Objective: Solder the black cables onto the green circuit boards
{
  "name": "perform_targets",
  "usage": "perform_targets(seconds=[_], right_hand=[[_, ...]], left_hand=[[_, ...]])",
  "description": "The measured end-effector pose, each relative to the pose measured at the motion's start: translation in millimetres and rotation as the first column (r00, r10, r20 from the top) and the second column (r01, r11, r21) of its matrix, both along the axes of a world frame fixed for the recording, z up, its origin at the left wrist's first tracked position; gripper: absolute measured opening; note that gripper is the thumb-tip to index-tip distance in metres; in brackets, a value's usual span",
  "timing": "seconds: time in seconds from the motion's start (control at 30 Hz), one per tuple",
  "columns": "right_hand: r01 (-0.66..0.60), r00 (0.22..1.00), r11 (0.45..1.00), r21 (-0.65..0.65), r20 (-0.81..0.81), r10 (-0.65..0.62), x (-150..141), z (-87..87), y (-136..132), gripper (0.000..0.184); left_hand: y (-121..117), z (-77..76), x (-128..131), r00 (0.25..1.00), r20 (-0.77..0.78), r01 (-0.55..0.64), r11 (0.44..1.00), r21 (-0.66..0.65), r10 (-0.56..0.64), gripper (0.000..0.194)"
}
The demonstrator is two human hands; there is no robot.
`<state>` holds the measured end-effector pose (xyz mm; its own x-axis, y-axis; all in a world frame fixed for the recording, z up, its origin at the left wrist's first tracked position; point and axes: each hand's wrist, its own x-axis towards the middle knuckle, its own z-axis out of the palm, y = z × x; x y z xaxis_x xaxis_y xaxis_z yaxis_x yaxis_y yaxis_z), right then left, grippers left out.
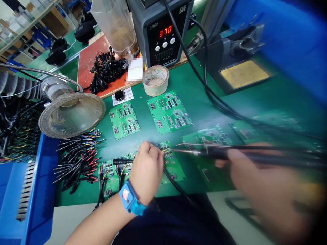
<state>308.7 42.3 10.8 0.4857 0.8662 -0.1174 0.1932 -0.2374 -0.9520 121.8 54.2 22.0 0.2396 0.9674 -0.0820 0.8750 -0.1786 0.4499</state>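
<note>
Circuit board (177, 167) under work lies on the green bench top (144, 115), on the wearer's side of the tape roll (156, 89). Left hand (148, 170): fingers pinched together at the board, apparently on a yellow lead (166, 149). Right hand (255, 187), blurred: wrapped around a soldering iron (212, 152), tip beside the lead; contact cannot be confirmed. Judged step: soldering the lead to the board. Next move calls for a steady lead and controlled tip contact. Soldering station (166, 35) stands beyond the tape roll, displaying 370.
</note>
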Motion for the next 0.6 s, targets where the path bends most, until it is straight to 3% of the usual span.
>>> perform_targets(seconds=[0.2, 0.37, 0.47, 0.6], right_hand=[[0.115, 0.993, 0.992, -0.048, -0.007, -0.115, 1, -3.2, 1, 0.014], [0.06, 0.995, 0.998, -0.031, 0.079, -0.057, 1, -2.0, 1, 0.017], [0.032, 0.985, 0.999, 0.004, 0.171, -0.032, 1, -2.7, 1, 0.018], [-0.013, 0.972, 0.999, 0.041, 0.235, 0.003, 3, -7.0, 0, 0.021]], left_hand=[[-10, -10.5, -5, 0.997, 0.076, 0.004, 0.988, 0.157, -0.016, 0.01], [-19, -20.3, -7, 0.982, -0.083, 0.189, 0.928, 0.32, -0.171, 0.014], [-19, -19.2, -4, 0.97, -0.157, 0.226, 0.925, 0.305, -0.185, 0.014], [-16, -14.7, 1, 0.976, -0.177, 0.167, 0.957, 0.239, -0.126, 0.014]])
